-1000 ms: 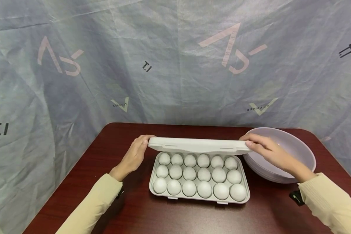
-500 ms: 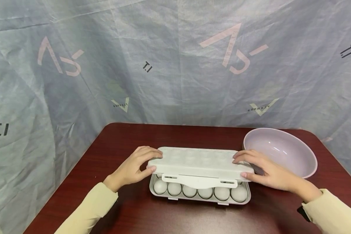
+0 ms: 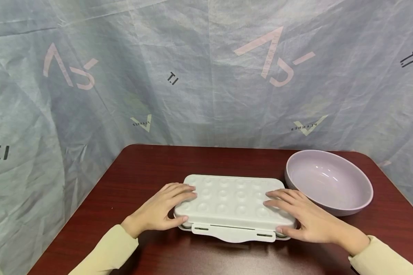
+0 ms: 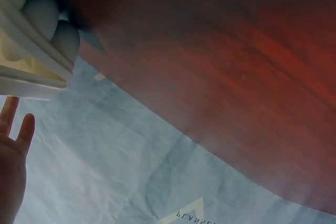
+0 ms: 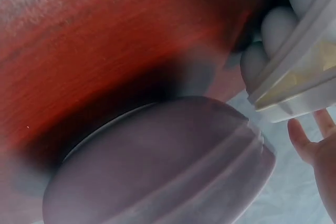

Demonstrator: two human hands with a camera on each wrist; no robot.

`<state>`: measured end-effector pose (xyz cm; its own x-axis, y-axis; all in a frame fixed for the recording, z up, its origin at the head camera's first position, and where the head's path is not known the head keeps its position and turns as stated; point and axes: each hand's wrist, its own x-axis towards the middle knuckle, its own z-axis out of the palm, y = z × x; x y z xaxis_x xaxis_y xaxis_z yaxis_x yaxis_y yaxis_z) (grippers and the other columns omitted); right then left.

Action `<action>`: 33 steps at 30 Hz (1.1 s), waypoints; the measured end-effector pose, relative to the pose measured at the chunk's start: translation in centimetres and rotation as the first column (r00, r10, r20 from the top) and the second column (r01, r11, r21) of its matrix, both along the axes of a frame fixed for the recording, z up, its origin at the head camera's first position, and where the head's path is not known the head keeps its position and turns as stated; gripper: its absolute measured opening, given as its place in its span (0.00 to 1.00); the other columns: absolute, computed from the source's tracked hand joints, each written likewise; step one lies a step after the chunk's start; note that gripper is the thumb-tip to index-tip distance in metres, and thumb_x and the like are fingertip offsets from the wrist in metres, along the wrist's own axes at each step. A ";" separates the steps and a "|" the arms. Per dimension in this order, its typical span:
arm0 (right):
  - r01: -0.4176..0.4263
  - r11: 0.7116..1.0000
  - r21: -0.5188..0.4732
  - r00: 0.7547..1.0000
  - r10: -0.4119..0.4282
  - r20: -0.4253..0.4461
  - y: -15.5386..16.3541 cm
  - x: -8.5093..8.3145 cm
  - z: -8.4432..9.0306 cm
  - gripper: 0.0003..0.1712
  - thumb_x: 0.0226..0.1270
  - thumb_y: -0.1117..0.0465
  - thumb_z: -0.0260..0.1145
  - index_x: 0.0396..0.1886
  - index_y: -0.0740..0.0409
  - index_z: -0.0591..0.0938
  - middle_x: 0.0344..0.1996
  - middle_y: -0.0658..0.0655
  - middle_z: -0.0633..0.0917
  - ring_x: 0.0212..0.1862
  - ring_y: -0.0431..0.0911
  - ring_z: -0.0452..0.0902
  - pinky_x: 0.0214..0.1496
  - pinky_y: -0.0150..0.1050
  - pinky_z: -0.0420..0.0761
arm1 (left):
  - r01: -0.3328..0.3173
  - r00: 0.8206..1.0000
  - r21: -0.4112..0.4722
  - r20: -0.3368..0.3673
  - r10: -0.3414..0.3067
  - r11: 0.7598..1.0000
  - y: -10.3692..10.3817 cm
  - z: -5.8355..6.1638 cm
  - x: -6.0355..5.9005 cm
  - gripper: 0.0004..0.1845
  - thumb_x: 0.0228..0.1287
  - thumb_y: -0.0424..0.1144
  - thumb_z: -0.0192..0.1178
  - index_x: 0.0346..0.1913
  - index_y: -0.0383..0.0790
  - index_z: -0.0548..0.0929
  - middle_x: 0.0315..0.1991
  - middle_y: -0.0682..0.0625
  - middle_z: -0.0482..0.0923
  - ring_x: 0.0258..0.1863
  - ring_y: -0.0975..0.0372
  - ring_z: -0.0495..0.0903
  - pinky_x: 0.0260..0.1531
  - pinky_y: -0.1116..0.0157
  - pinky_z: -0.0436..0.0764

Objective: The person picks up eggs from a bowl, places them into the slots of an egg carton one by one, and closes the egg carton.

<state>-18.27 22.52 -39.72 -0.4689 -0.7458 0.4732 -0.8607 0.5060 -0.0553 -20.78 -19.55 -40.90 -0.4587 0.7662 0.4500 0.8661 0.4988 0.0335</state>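
A crumpled pale blue fabric backdrop (image 3: 206, 68) printed with pink and grey logos filled the upper half of the head view. Below it, a dark red-brown wooden counter (image 3: 151, 164) spread across the lower half. On the counter's right side sat a round lilac plastic bowl (image 3: 328, 181), just beside the box and apart from it. At lower centre lay a white plastic egg box with a dimpled lid (image 3: 232, 198), its lid down and its front latch tab toward the bottom of the frame.

The left hand (image 3: 160, 210) lay on the box's left end, fingers (image 3: 180, 189) stretched flat over the lid and thumb along the front edge. The right hand (image 3: 304, 217) did the same on the right end, fingers (image 3: 278, 194) spread on the lid, thumb at the front corner. Neither hand clenched; both pressed with fingers nearly straight.

The head view hid the box's contents. The left wrist view, at its upper left, showed the rounded undersides of the egg cups (image 4: 50, 22) beneath the box rim, with fingertips (image 4: 18, 129) at the left edge. The right wrist view showed the cups (image 5: 275, 30) at upper right and the bowl's ribbed outer wall (image 5: 157, 166) low in the frame, a side the head view did not give.
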 end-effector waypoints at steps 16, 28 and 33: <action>0.001 0.999 0.039 0.997 0.002 -0.083 0.2 0.5 -1.9 0.43 0.36 0.38 0.71 0.57 0.46 0.74 0.59 0.54 0.72 0.58 0.51 0.65 0.55 0.41 0.54 | -0.028 0.992 -0.130 -0.123 0.011 0.991 0.8 -1.2 0.7 0.40 0.43 0.65 0.61 0.61 0.52 0.70 0.60 0.52 0.68 0.59 0.55 0.66 0.57 0.52 0.63; 0.008 0.999 0.047 0.992 -0.002 -0.126 0.2 0.6 -2.7 0.46 0.35 0.41 0.72 0.59 0.51 0.73 0.59 0.58 0.72 0.59 0.57 0.64 0.66 0.37 0.43 | -0.041 0.984 -0.188 -0.180 0.007 0.981 0.9 -1.5 1.0 0.43 0.41 0.59 0.64 0.65 0.55 0.65 0.60 0.48 0.67 0.59 0.49 0.66 0.58 0.51 0.62; -0.008 0.999 0.043 0.989 0.014 -0.150 0.2 0.8 -3.1 0.39 0.46 0.40 0.67 0.59 0.52 0.74 0.60 0.59 0.72 0.60 0.60 0.64 0.63 0.43 0.48 | -0.052 0.980 -0.193 -0.201 0.013 0.980 1.0 -1.5 1.2 0.43 0.41 0.58 0.65 0.66 0.54 0.65 0.60 0.48 0.67 0.58 0.48 0.67 0.57 0.51 0.63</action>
<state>-17.47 22.75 -42.84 -0.3865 -0.7712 0.5059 -0.8633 0.4955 0.0957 -19.54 -18.51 -42.41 -0.4019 0.8349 0.3761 0.8288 0.5063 -0.2383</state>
